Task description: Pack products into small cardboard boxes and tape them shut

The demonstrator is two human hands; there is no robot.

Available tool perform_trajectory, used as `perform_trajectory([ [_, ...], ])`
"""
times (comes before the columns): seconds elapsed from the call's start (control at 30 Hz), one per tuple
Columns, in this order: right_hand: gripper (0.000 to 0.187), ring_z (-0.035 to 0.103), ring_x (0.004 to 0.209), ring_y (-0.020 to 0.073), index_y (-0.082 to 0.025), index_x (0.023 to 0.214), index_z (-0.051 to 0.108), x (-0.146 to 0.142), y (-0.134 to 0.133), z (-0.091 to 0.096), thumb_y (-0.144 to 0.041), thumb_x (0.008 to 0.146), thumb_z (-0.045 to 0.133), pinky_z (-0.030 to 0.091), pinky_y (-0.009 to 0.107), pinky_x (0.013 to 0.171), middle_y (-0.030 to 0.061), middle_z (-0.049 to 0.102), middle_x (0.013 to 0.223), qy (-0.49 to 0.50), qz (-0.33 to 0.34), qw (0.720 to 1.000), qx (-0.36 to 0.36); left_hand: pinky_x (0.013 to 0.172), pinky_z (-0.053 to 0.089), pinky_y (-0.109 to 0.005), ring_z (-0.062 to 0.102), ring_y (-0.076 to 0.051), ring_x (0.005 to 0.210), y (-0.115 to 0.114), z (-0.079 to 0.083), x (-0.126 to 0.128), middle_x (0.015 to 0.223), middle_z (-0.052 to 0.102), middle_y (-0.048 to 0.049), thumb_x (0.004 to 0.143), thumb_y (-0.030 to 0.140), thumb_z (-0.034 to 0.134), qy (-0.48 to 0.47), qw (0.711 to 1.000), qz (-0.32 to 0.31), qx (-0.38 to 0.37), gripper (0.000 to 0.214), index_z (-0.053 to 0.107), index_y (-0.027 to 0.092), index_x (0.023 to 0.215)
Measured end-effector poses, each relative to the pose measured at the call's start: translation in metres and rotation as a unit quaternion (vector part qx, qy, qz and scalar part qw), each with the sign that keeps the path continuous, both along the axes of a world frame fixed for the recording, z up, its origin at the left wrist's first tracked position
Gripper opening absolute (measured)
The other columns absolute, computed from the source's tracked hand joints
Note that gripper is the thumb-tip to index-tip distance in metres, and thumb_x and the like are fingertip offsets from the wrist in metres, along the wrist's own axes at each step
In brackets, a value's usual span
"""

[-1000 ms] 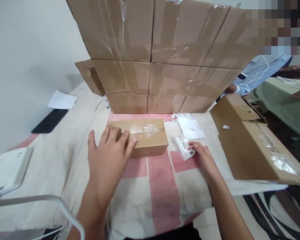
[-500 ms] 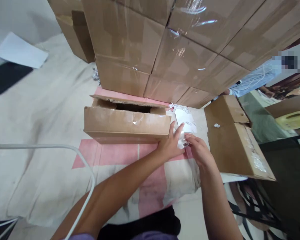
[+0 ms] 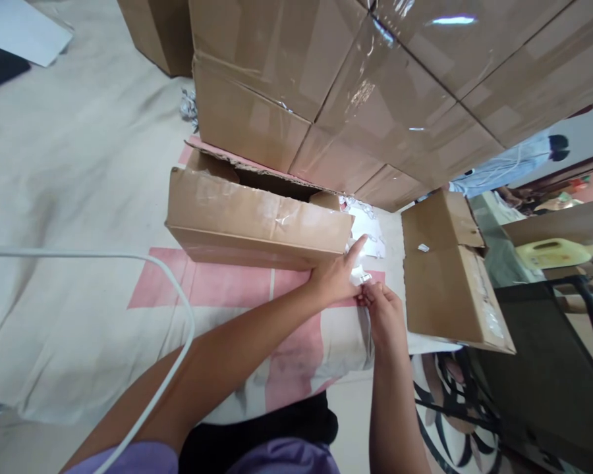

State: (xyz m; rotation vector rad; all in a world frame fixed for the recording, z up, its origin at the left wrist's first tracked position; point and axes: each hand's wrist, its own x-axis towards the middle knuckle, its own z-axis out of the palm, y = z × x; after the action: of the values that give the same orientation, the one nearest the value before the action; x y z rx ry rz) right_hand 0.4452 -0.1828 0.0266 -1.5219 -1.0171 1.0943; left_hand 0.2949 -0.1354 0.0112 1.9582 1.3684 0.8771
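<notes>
My left hand (image 3: 337, 278) reaches across to the right end of a small brown cardboard box (image 3: 257, 220) and closes over a white tape dispenser (image 3: 358, 272), which it mostly hides. My right hand (image 3: 383, 311) is just beside it, fingertips pinched on a shiny bit of clear tape (image 3: 366, 281) at the dispenser. The small box lies tipped on the pink-and-cream cloth (image 3: 79, 197), its open side facing the stack behind it.
A wall of taped cardboard boxes (image 3: 356, 72) rises right behind. An opened box (image 3: 445, 263) lies at the right edge. White paper scraps (image 3: 370, 230) lie between them. A white cable (image 3: 143, 260) arcs at left. Another person's sleeve (image 3: 508, 164) shows far right.
My left hand left the top of the small box and crossed to the dispenser. The box now lies tipped with its opening showing. My right fingers closed at the dispenser; the view tilted down.
</notes>
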Motion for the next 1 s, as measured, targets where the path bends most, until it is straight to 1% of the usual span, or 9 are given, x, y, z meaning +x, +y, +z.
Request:
perform_trajectory([
  [0.1, 0.044, 0.046, 0.060, 0.0124, -0.020, 0.055, 0.057, 0.0011, 0.0028, 0.0017, -0.048, 0.070, 0.087, 0.039, 0.028, 0.060, -0.0017, 0.053, 0.060, 0.009, 0.005, 1.000, -0.014, 0.092, 0.053, -0.040, 0.058, -0.035, 0.126, -0.0006, -0.0008, 0.0000, 0.152, 0.047, -0.0185, 0.080, 0.046, 0.075, -0.007, 1.000, 0.003, 0.003, 0.104, 0.016, 0.026, 0.163],
  [0.23, 0.048, 0.049, 0.060, 0.0136, -0.021, 0.054, 0.056, 0.0015, 0.0036, 0.0040, -0.053, 0.066, 0.089, 0.041, 0.030, 0.060, -0.0006, 0.054, 0.060, -0.003, 0.009, 1.000, -0.029, 0.095, 0.053, -0.040, 0.057, -0.035, 0.127, -0.0003, -0.0032, 0.0017, 0.153, 0.047, -0.0182, 0.081, 0.046, 0.074, -0.017, 1.000, 0.009, 0.017, 0.101, 0.019, 0.025, 0.162],
  [0.37, 0.054, 0.047, 0.060, 0.0129, -0.021, 0.052, 0.047, -0.0021, 0.0019, 0.0044, -0.053, 0.065, 0.090, 0.040, 0.030, 0.060, -0.0024, 0.049, 0.058, 0.000, -0.002, 1.000, -0.021, 0.099, 0.051, -0.043, 0.055, -0.036, 0.130, 0.0003, -0.0048, 0.0027, 0.152, 0.048, -0.0179, 0.081, 0.048, 0.073, -0.019, 0.999, 0.013, 0.024, 0.101, 0.019, 0.025, 0.163],
  [0.47, 0.060, 0.045, 0.059, 0.0121, -0.021, 0.050, 0.041, -0.0046, 0.0010, 0.0041, -0.050, 0.064, 0.091, 0.038, 0.029, 0.061, -0.0036, 0.046, 0.056, 0.013, 0.006, 1.000, -0.009, 0.103, 0.048, -0.044, 0.054, -0.036, 0.131, 0.0007, -0.0052, 0.0029, 0.154, 0.046, -0.0178, 0.081, 0.050, 0.073, -0.019, 0.999, 0.015, 0.029, 0.102, 0.018, 0.025, 0.163],
  [0.57, 0.060, 0.046, 0.061, 0.0124, -0.021, 0.051, 0.041, -0.0051, 0.0011, 0.0025, -0.050, 0.066, 0.091, 0.037, 0.029, 0.063, -0.0037, 0.045, 0.056, 0.010, 0.023, 1.000, 0.003, 0.104, 0.047, -0.045, 0.055, -0.036, 0.130, 0.0007, -0.0050, 0.0025, 0.154, 0.045, -0.0186, 0.081, 0.051, 0.071, -0.020, 0.999, 0.015, 0.033, 0.101, 0.018, 0.024, 0.163],
  [0.67, 0.060, 0.045, 0.060, 0.0127, -0.022, 0.054, 0.040, -0.0035, 0.0023, 0.0002, -0.051, 0.069, 0.089, 0.037, 0.030, 0.063, -0.0037, 0.046, 0.058, -0.001, 0.032, 0.999, 0.016, 0.104, 0.047, -0.044, 0.055, -0.036, 0.129, 0.0003, -0.0042, 0.0017, 0.155, 0.045, -0.0189, 0.080, 0.048, 0.072, -0.013, 0.999, 0.014, 0.034, 0.102, 0.018, 0.023, 0.163],
  [0.8, 0.060, 0.046, 0.061, 0.0130, -0.022, 0.056, 0.037, 0.0001, 0.0047, -0.0008, -0.052, 0.070, 0.088, 0.038, 0.030, 0.063, -0.0033, 0.048, 0.060, -0.012, 0.051, 0.999, 0.012, 0.105, 0.046, -0.044, 0.054, -0.037, 0.131, -0.0002, -0.0037, 0.0014, 0.155, 0.044, -0.0191, 0.077, 0.045, 0.074, 0.000, 0.999, 0.017, 0.035, 0.105, 0.019, 0.023, 0.163],
  [0.9, 0.058, 0.047, 0.062, 0.0130, -0.022, 0.056, 0.039, 0.0023, 0.0055, -0.0015, -0.050, 0.072, 0.086, 0.038, 0.029, 0.064, -0.0029, 0.049, 0.062, -0.007, 0.068, 0.998, 0.014, 0.108, 0.044, -0.045, 0.049, -0.038, 0.136, -0.0001, -0.0053, 0.0022, 0.156, 0.042, -0.0193, 0.077, 0.046, 0.073, 0.002, 0.999, 0.028, 0.042, 0.102, 0.021, 0.023, 0.162],
  [1.0, 0.053, 0.047, 0.063, 0.0130, -0.022, 0.057, 0.041, 0.0038, 0.0041, -0.0048, -0.048, 0.076, 0.084, 0.039, 0.029, 0.066, -0.0030, 0.051, 0.062, -0.003, 0.069, 0.997, 0.021, 0.112, 0.040, -0.046, 0.041, -0.039, 0.143, -0.0004, -0.0074, 0.0029, 0.159, 0.038, -0.0188, 0.078, 0.048, 0.073, 0.002, 0.997, 0.039, 0.067, 0.101, 0.024, 0.021, 0.161],
])
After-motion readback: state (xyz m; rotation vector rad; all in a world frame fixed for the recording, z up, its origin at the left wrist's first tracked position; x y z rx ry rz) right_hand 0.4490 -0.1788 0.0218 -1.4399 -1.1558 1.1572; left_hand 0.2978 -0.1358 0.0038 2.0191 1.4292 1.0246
